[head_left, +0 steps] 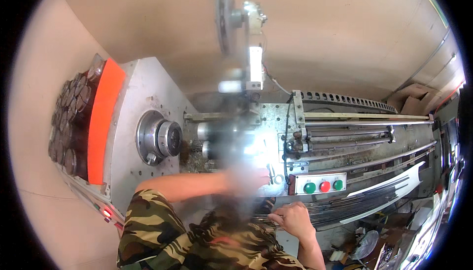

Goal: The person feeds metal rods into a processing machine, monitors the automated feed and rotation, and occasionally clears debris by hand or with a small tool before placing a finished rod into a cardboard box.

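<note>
At the near edge of the metal machine bed [268, 117], the right hand [295, 219] is curled beside the left ends of a bundle of thin dark rods [340, 210]; whether it pinches one, I cannot tell. The left hand [260, 177] reaches over the brightly lit part of the bed; a hazy smear hides its grip, so I cannot tell whether it holds anything. The rods run rightward along the near side, some on a white curved sheet [377, 193].

They lie loose and overlapping, so a tug on one could drag others askew. The push-button box [318, 181] sits just beyond the right hand, and a careless knuckle could press a button. If the flanged spindle [170, 138] on the left turned, the loose camouflage sleeve [152, 216] might catch.

The bed looks grimy, with long rails [369, 122] to the right. Far left, round metal slugs [74, 102] pile behind an orange panel [104, 122]; cardboard [414, 98] leans by the plain beige wall [325, 38].
</note>
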{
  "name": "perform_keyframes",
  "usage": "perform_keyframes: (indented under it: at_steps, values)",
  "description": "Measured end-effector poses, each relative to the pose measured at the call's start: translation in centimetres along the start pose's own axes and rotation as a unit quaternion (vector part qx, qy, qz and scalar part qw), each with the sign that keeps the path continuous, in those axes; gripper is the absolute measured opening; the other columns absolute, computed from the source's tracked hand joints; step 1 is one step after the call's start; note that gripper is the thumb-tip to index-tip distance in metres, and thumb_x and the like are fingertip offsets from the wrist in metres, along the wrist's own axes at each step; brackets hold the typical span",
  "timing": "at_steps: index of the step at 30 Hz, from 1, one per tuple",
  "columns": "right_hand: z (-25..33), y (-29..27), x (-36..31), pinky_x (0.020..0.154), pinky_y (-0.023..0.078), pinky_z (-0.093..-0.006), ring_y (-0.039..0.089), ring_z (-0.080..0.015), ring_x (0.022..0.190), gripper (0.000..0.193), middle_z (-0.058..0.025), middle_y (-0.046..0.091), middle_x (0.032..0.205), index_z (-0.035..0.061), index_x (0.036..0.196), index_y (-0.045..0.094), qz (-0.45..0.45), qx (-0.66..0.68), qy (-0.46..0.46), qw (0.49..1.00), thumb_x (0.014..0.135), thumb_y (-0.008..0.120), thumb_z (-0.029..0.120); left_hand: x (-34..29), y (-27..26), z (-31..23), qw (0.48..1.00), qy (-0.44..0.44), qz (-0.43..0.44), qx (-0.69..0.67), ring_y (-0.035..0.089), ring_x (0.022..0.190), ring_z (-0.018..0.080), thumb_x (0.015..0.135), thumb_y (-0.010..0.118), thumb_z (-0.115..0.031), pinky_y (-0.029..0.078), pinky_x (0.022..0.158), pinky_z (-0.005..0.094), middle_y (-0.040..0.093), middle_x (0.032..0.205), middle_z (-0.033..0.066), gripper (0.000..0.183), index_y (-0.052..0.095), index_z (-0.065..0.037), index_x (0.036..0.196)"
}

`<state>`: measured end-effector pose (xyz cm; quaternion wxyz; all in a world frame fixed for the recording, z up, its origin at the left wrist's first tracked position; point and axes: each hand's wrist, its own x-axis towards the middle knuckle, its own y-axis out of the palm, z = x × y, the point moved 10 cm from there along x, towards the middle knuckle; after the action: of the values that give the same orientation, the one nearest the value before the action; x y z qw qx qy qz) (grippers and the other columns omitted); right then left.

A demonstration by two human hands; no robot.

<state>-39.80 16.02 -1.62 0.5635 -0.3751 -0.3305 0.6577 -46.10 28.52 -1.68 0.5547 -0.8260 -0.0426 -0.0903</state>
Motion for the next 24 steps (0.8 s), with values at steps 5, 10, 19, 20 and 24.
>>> perform_keyframes:
  at_steps: [5,10,19,20,24]
  values:
    - [1.6,0.4,3.1,0.072,0.049,-0.0372,0.067,-0.0263,0.068,0.027,-0.0038,0.072,0.074,0.0130,0.076,0.077,0.047,-0.018,-0.038,0.998,0.085,0.073,0.038,2.0,-1.4,-1.2,0.998,0.031,-0.061,0.007,0.055,0.090,0.0219,0.080,0.060,-0.020,0.045,0.080,0.0361,0.057,0.086,0.0032,0.011,0.064,-0.010,0.084]
    - [4.0,-0.2,5.6,0.074,0.051,-0.0403,0.068,-0.0268,0.068,0.030,-0.0062,0.071,0.071,0.0123,0.075,0.077,0.073,-0.056,-0.006,0.996,0.087,0.072,0.039,5.6,-0.1,-1.0,0.991,0.017,-0.122,-0.042,0.056,0.098,0.0241,0.080,0.071,-0.026,0.043,0.081,0.0386,0.061,0.100,0.0067,0.021,0.066,-0.010,0.092]
    - [5.6,-0.2,4.7,0.078,0.051,-0.0436,0.069,-0.0297,0.075,0.031,-0.0075,0.072,0.075,0.0127,0.079,0.078,0.067,-0.051,0.067,0.994,0.088,0.072,0.042,-3.3,-12.2,19.8,0.724,-0.375,-0.485,-0.317,0.062,0.101,0.0225,0.076,0.085,-0.010,0.051,0.089,0.0377,0.065,0.107,0.0097,0.057,0.052,-0.003,0.121]
    - [5.5,0.3,4.1,0.078,0.051,-0.0435,0.068,-0.0301,0.075,0.032,-0.0074,0.072,0.075,0.0127,0.080,0.078,0.065,-0.065,0.075,0.993,0.088,0.071,0.043,-3.1,-11.9,22.3,0.716,-0.369,-0.475,-0.354,0.062,0.099,0.0205,0.073,0.086,-0.013,0.051,0.088,0.0356,0.065,0.105,0.0088,0.061,0.052,-0.002,0.122]
    - [5.8,1.2,3.3,0.079,0.051,-0.0435,0.068,-0.0310,0.075,0.032,-0.0072,0.071,0.074,0.0126,0.080,0.078,0.057,-0.022,0.072,0.996,0.088,0.071,0.043,-2.7,-10.7,26.1,0.720,-0.360,-0.424,-0.415,0.060,0.092,0.0152,0.065,0.091,-0.015,0.053,0.083,0.0317,0.065,0.103,0.0085,0.073,0.049,0.000,0.123]
